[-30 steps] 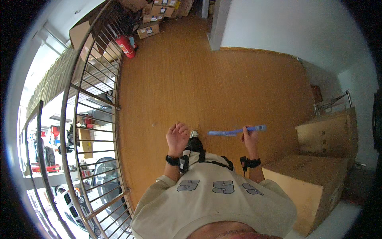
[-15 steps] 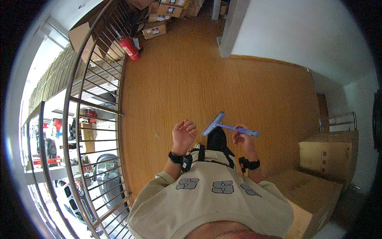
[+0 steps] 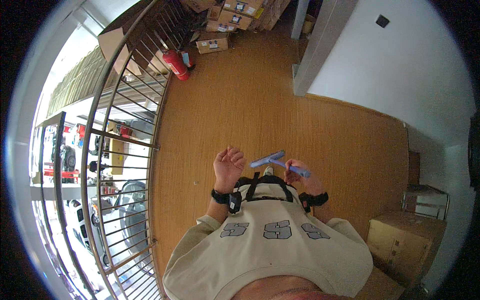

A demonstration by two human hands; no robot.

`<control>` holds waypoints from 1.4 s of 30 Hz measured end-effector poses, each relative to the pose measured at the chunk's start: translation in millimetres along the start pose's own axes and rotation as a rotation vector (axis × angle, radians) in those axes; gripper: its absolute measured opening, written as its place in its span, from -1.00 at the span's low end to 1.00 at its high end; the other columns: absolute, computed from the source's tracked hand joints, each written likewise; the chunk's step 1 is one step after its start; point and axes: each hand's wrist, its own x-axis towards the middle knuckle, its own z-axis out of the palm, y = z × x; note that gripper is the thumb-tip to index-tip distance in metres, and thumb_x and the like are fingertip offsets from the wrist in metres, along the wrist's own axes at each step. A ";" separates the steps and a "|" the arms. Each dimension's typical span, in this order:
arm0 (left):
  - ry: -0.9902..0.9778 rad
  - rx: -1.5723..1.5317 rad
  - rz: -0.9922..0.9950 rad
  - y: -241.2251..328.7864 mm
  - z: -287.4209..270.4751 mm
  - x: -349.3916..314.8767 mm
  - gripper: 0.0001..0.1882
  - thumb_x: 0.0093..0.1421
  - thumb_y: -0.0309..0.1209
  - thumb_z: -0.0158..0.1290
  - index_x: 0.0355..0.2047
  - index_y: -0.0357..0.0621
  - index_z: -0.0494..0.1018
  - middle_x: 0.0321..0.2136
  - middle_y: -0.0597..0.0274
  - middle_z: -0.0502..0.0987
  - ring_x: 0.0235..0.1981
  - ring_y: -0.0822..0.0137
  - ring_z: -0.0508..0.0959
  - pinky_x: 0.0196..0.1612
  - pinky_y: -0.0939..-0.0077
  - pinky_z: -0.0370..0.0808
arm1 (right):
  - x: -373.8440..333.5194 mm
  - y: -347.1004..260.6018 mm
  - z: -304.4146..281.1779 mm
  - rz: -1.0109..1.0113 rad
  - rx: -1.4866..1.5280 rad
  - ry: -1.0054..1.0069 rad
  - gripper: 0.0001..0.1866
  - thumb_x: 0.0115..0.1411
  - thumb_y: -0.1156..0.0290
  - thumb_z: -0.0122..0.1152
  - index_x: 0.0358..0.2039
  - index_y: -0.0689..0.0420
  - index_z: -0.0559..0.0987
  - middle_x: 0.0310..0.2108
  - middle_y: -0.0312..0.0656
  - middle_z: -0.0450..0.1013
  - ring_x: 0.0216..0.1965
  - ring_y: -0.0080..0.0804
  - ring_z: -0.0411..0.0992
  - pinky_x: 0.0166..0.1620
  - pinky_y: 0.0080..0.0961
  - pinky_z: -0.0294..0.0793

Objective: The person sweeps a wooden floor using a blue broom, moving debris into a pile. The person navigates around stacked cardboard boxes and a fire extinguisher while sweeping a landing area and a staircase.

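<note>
A blue squeegee with a short handle and a wide T-shaped head (image 3: 268, 159) hangs in front of my waist. My right hand (image 3: 295, 170) is closed round its handle, whose end sticks out past my fingers to the right. The head points left, toward my other hand, and is apart from it. My left hand (image 3: 230, 164) is raised with the palm up and the fingers curled in, and nothing shows in it. Each wrist wears a black strap with a small device.
Metal railing (image 3: 155, 145) runs along my left, with vehicles on a lower level beyond. A red fire extinguisher (image 3: 176, 65) stands by it. Cartons (image 3: 212, 46) are piled ahead. A grey column (image 3: 320, 47) and white wall are to the right; a large carton (image 3: 400, 240) is near right.
Right hand and squeegee have shifted a little left, and the squeegee head has turned flatter across. The surroundings have slid down and partly right as I moved forward. My left hand stays curled.
</note>
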 end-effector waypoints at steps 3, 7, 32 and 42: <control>0.045 0.005 0.036 -3.4 9.5 30.2 -0.84 0.22 -0.38 -0.22 -0.40 -0.17 0.31 -0.56 0.37 0.22 -0.53 0.43 0.19 -0.48 0.54 0.17 | 2.9 -35.7 -8.2 -0.133 -0.039 -0.031 -0.71 0.24 0.09 -0.02 -0.30 0.06 0.35 -0.35 -0.17 0.46 -0.32 -0.37 0.49 -0.22 -0.42 0.51; -0.004 -0.095 0.009 -2.1 17.5 70.6 -0.84 0.21 -0.38 -0.21 -0.42 -0.18 0.31 -0.56 0.37 0.21 -0.53 0.43 0.20 -0.47 0.54 0.17 | 40.1 -76.7 -33.4 -0.034 -0.010 -0.050 -0.77 0.22 0.19 0.01 -0.28 0.07 0.32 -0.26 -0.13 0.43 -0.23 -0.34 0.46 -0.11 -0.41 0.46; 0.027 -0.016 -0.107 107.0 142.6 444.7 -0.90 0.19 -0.40 -0.18 -0.38 -0.13 0.31 -0.56 0.39 0.18 -0.52 0.45 0.18 -0.48 0.57 0.13 | 281.8 -285.8 -123.1 -0.060 0.523 0.280 -0.87 0.26 0.50 -0.02 -0.21 0.28 0.36 -0.43 -0.32 0.32 -0.46 -0.64 0.32 -0.39 -0.72 0.37; 0.069 -0.038 -0.016 142.9 161.3 569.8 -0.87 0.20 -0.40 -0.19 -0.37 -0.15 0.32 -0.53 0.39 0.22 -0.52 0.43 0.19 -0.46 0.56 0.15 | 387.7 -371.1 -180.5 -0.012 0.133 0.392 -0.80 0.27 0.31 0.05 -0.41 0.17 0.38 -0.63 -0.35 0.32 -0.62 -0.62 0.29 -0.57 -0.68 0.33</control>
